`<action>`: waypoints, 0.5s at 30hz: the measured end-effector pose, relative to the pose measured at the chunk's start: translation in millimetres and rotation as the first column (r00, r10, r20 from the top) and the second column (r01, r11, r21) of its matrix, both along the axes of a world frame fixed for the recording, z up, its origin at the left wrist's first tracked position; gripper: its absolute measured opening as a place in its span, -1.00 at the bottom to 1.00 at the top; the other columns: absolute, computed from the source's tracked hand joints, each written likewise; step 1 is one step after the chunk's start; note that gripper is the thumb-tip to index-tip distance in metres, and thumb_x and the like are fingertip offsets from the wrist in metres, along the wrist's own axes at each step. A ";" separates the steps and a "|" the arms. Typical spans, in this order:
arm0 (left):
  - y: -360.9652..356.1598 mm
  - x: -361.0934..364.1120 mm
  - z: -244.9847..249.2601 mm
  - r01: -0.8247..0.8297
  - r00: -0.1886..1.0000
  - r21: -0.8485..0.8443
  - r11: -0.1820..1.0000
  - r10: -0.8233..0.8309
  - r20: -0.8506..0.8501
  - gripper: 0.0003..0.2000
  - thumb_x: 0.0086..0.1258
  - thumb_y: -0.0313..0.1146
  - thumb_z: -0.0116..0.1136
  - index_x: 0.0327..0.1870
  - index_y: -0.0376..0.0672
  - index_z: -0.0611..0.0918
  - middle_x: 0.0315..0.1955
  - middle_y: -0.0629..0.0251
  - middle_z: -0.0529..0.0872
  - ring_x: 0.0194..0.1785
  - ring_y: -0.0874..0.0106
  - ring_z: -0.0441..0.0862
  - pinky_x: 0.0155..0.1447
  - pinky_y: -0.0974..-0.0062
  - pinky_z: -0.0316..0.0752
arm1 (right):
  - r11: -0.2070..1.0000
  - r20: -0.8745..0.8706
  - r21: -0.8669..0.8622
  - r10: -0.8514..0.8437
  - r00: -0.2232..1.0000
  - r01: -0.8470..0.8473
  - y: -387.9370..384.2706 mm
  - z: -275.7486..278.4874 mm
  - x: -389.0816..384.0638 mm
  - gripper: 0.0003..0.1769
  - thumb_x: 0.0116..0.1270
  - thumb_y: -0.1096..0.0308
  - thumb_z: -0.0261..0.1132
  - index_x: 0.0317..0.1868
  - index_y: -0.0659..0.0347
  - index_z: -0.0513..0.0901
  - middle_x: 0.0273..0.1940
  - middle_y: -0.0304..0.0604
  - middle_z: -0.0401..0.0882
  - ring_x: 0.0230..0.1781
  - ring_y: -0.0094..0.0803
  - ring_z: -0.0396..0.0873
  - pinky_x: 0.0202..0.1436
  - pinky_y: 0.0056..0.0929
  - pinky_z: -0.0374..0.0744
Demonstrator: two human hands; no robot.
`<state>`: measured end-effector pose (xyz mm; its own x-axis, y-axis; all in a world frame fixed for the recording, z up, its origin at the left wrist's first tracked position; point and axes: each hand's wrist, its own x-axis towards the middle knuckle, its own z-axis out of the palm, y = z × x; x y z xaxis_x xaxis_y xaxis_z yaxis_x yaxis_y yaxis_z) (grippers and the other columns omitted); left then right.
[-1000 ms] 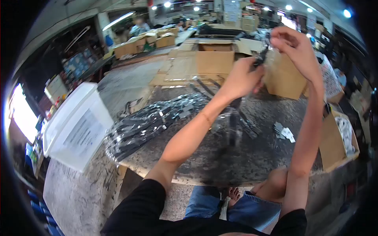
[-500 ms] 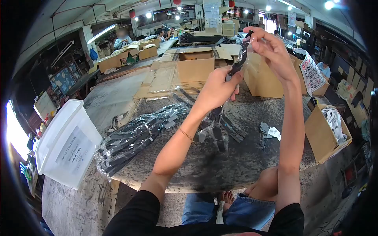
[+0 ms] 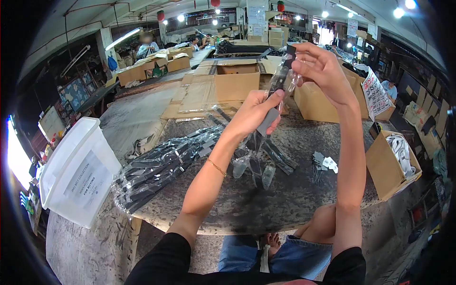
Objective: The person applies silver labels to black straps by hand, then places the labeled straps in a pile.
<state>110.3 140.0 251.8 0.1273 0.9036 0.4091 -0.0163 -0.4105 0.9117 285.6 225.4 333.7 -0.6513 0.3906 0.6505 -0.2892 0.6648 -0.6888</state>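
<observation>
A dark belt (image 3: 280,76) in clear plastic hangs slantwise over the table between my hands. My left hand (image 3: 256,114) is wrapped round its middle, beside a grey tag (image 3: 268,122). Higher up, my right hand (image 3: 319,71) pinches the plastic wrap near the belt's top end. Below, the belt's lower part reaches down to the table. A pile of dark belts in clear plastic (image 3: 166,164) lies to the left of it, and more wrapped strips (image 3: 281,157) lie just right of the hanging end.
At the left stands a white plastic bin (image 3: 78,175) with a printed sheet. Small tags (image 3: 325,161) lie on the dark table (image 3: 218,209). Cardboard boxes (image 3: 237,85) stand behind, and a box (image 3: 392,164) with white straps is at the right. People sit farther back.
My right hand has moved slightly down and left, and more of the belt's top end shows. My left hand has shifted a little down and left; the grey tag now shows beside it.
</observation>
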 end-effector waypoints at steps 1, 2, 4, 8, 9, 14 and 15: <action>-1.7 1.5 1.7 -0.002 1.000 -0.003 1.000 0.002 0.000 -0.64 0.49 -0.09 -0.01 -0.42 -0.22 0.49 -0.71 0.29 0.54 -0.68 0.52 0.48 -0.59 0.59 0.33 | 0.995 -0.029 0.084 -0.056 0.998 0.058 3.0 0.7 -1.9 -0.66 0.26 0.33 0.34 -0.01 0.33 0.57 -0.26 -0.19 0.64 -0.33 -0.59 0.57 -0.31 -0.58 0.55; -3.9 4.7 4.2 -0.063 0.995 0.051 0.997 0.067 -0.071 -0.68 0.48 -0.15 0.02 -0.40 -0.23 0.50 -0.68 0.28 0.57 -0.64 0.51 0.52 -0.55 0.58 0.38 | 0.979 -0.062 0.164 -0.109 0.992 0.117 4.9 1.0 -4.3 -0.70 0.24 0.38 0.36 -0.06 0.35 0.60 -0.32 -0.22 0.65 -0.36 -0.61 0.56 -0.32 -0.61 0.54; -4.2 6.0 4.5 -0.125 0.981 0.106 0.986 0.139 -0.135 -0.73 0.46 -0.21 0.06 -0.38 -0.24 0.50 -0.65 0.27 0.59 -0.60 0.49 0.57 -0.51 0.57 0.43 | 0.969 -0.185 0.174 -0.144 0.972 0.177 3.1 0.9 -12.5 -0.73 0.23 0.42 0.36 -0.09 0.36 0.62 -0.35 -0.22 0.65 -0.38 -0.61 0.56 -0.31 -0.62 0.54; 0.0 3.6 1.4 -0.068 0.998 0.098 0.993 0.069 -0.004 -0.83 0.41 -0.35 0.12 -0.28 -0.29 0.58 -0.47 0.22 0.69 -0.42 0.45 0.68 -0.32 0.52 0.55 | 0.959 -0.424 0.107 -0.194 0.884 0.262 2.0 0.2 -22.7 -0.73 0.21 0.46 0.37 -0.09 0.40 0.62 -0.33 -0.17 0.67 -0.36 -0.58 0.58 -0.26 -0.62 0.55; -0.2 3.1 1.1 -0.063 0.998 0.085 0.994 0.065 -0.021 -0.84 0.41 -0.38 0.13 -0.23 -0.32 0.59 -0.42 0.21 0.71 -0.37 0.44 0.70 -0.26 0.52 0.57 | 0.960 -0.482 0.074 -0.202 0.853 0.269 3.3 0.8 -23.0 -0.70 0.21 0.46 0.38 -0.07 0.42 0.62 -0.30 -0.14 0.68 -0.35 -0.57 0.59 -0.24 -0.62 0.56; 5.0 0.2 -18.3 0.170 0.959 0.046 0.984 -0.155 -0.236 -0.87 0.39 -0.47 0.13 -0.26 -0.38 0.62 -0.37 0.21 0.73 -0.31 0.46 0.69 -0.14 0.54 0.56 | 0.924 -0.595 0.021 -0.295 0.748 0.381 23.1 10.1 -9.9 -0.69 0.22 0.48 0.37 -0.04 0.42 0.61 -0.29 -0.14 0.69 -0.30 -0.55 0.61 -0.17 -0.60 0.57; 5.2 1.3 -23.8 0.209 0.939 0.023 0.978 -0.194 -0.284 -0.87 0.38 -0.48 0.13 -0.31 -0.39 0.62 -0.37 0.24 0.73 -0.29 0.49 0.68 -0.12 0.55 0.55 | 0.907 -0.627 0.017 -0.318 0.711 0.420 23.2 12.0 -5.4 -0.73 0.20 0.56 0.35 -0.07 0.40 0.63 -0.29 -0.15 0.69 -0.31 -0.55 0.61 -0.16 -0.63 0.57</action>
<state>111.5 145.2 228.0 0.4204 0.8256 0.3764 0.1481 -0.4717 0.8692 280.2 248.5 345.8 0.0673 0.3824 0.9215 -0.3149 0.8846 -0.3441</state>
